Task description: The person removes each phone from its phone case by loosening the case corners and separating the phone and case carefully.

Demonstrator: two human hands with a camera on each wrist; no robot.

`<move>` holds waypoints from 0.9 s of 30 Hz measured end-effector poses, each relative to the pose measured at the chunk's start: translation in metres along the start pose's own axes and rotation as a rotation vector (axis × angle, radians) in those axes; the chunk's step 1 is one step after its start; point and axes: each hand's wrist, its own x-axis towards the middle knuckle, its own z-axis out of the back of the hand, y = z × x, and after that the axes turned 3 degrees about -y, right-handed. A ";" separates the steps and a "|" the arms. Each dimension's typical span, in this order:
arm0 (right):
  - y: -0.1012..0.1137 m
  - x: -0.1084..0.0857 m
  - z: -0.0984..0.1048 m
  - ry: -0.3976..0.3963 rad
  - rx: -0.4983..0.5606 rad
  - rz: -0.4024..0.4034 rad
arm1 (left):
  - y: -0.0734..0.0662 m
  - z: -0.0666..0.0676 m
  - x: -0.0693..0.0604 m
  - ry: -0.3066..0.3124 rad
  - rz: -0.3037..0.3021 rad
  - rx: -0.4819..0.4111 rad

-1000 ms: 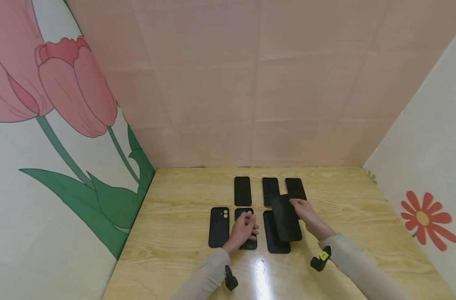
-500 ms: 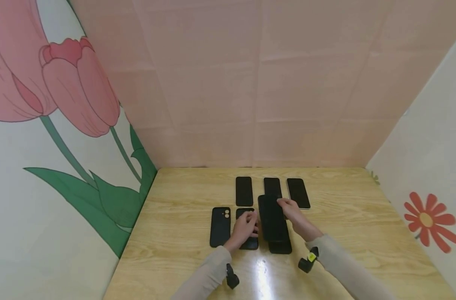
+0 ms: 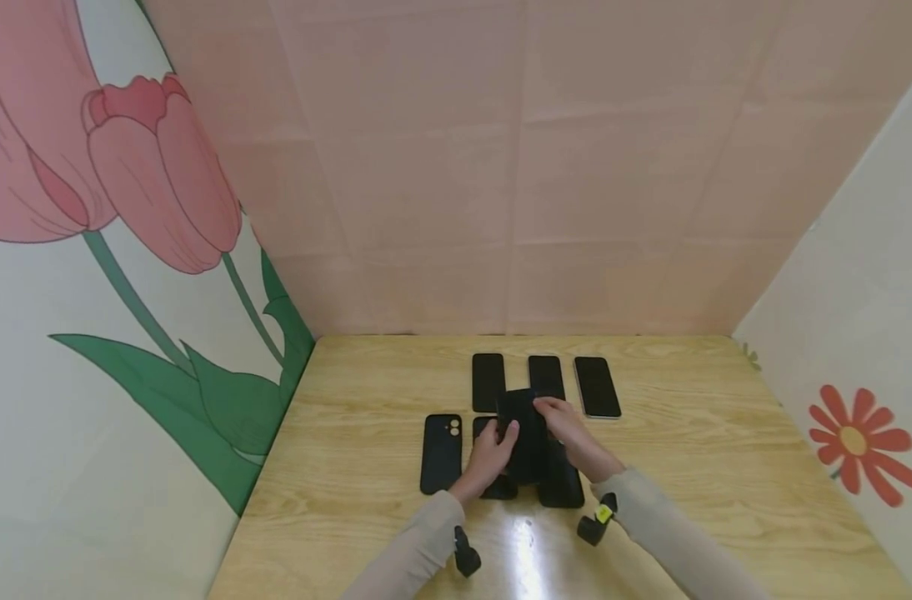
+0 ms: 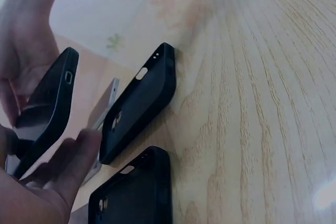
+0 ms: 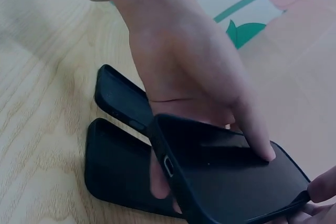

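Observation:
Both hands hold a phone in a black case, raised over the table and tilted. In the right wrist view its dark screen shows inside the case rim, with the charging port at the near end. My right hand grips the far right side, thumb on the screen and fingers underneath. My left hand grips the left edge, thumb over it; its other fingers reach below the phone. Beneath lie two black phone cases, the middle one and the right one, both partly covered.
Another black phone case with camera holes lies at left. Behind are three dark phones: the left phone, the middle phone and the right phone. The wooden table meets a pink back wall.
My right hand has carried the cased phone leftward, off the right case and toward my left hand. My left hand, earlier loosely curled over the middle case, now grips the phone's left edge.

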 end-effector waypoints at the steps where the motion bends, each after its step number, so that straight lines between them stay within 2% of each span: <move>1: 0.000 0.000 -0.001 0.009 0.001 0.002 | -0.001 0.000 0.000 -0.003 -0.006 -0.007; 6: -0.004 0.002 -0.002 0.042 0.014 0.025 | -0.006 0.001 0.000 -0.035 -0.025 -0.045; 11: -0.009 0.005 -0.006 0.003 0.031 0.053 | -0.013 0.004 0.000 -0.092 -0.002 -0.020; 16: -0.013 0.007 -0.011 -0.065 0.052 0.024 | -0.017 0.006 -0.001 -0.080 -0.004 0.032; 20: -0.014 0.006 -0.014 -0.081 0.071 0.004 | -0.016 0.006 -0.001 -0.063 -0.018 0.042; 27: -0.013 0.011 -0.016 -0.143 0.098 0.017 | -0.014 0.004 -0.003 -0.086 -0.060 0.096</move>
